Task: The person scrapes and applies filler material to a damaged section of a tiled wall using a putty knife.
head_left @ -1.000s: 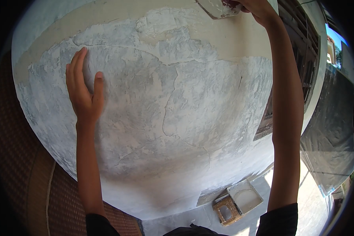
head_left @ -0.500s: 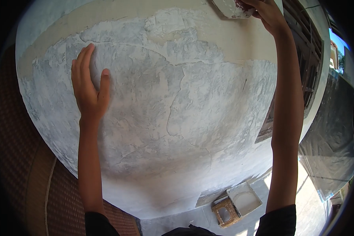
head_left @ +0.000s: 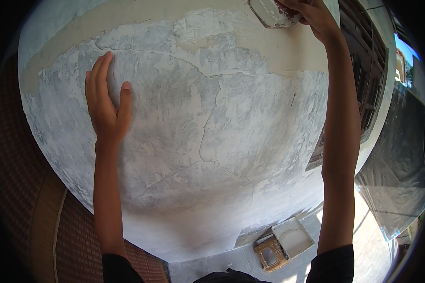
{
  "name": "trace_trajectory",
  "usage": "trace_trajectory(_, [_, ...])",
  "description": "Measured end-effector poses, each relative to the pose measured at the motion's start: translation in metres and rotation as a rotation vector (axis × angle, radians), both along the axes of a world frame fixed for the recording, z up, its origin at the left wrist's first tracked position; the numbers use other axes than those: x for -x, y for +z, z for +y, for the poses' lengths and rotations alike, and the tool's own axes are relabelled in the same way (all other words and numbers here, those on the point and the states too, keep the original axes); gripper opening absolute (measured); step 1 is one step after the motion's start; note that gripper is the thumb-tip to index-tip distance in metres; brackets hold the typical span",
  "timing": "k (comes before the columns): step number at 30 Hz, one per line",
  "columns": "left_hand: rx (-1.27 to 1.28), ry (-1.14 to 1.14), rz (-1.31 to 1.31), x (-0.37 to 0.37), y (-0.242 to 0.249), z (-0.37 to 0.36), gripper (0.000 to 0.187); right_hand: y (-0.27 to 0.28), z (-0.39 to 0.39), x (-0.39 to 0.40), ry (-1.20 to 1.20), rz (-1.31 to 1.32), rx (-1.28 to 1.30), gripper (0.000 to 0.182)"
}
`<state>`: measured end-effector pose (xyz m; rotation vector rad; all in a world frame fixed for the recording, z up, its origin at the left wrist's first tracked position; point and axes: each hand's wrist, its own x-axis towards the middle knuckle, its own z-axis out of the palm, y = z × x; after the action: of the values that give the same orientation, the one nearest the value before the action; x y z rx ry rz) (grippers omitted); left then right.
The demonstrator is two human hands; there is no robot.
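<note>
My left hand [head_left: 106, 104] rests against the patchy grey-white wall [head_left: 165, 108] at the left, with fingers stretched upward, thumb apart and nothing held. At the top right, my right hand [head_left: 314, 16] is closed round the dark red grip of a flat plastering trowel [head_left: 273, 13]. The trowel's pale, smeared blade lies close to the cream part of the wall; whether it touches cannot be made out. Cracks and a rough plaster edge run across the wall between my hands.
On the floor below stand a white square tray [head_left: 293, 237] and a woven brown stool or basket [head_left: 270, 254]. A dark slatted window [head_left: 363, 70] is behind my right forearm. Dark sheeting [head_left: 396, 165] hangs at the right, and a brown woven surface [head_left: 85, 231] lies at lower left.
My right hand and the trowel have shifted slightly to the left, and the blade has tilted somewhat. My left hand stays in place.
</note>
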<state>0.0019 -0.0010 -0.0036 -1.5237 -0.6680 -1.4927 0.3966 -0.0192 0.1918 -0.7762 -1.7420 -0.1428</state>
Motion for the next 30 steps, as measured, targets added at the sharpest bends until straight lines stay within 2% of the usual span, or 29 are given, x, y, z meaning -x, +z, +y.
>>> trace_trajectory(3, [0.004, 0.006, 0.002, 0.0, 0.0, -0.001, 0.053, -0.002, -0.003, -0.001, 0.079, 0.035, -0.046, 0.027])
trace_trajectory(7, [-0.004, -0.01, -0.014, -0.003, 0.001, -0.001, 0.055, -0.004, 0.005, 0.006, 0.07, 0.036, 0.008, 0.029])
trace_trajectory(14, [0.006, 0.021, -0.015, -0.004, 0.001, -0.003, 0.054, -0.006, -0.013, 0.006, -0.088, 0.106, -0.052, 0.028])
trace_trajectory(19, [0.005, -0.027, -0.018, -0.004, 0.001, -0.002, 0.054, -0.006, -0.004, 0.013, -0.003, 0.049, -0.02, 0.029])
trace_trajectory(21, [0.002, -0.006, -0.011, -0.004, 0.001, -0.002, 0.054, -0.004, -0.007, 0.013, -0.122, 0.082, -0.034, 0.031])
trace_trajectory(26, [-0.01, 0.015, 0.003, -0.003, 0.001, -0.001, 0.054, -0.007, -0.01, 0.018, 0.047, 0.093, -0.059, 0.028])
trace_trajectory(30, [0.002, 0.006, -0.006, -0.004, 0.001, -0.003, 0.054, -0.008, -0.006, 0.014, -0.076, 0.071, -0.046, 0.027])
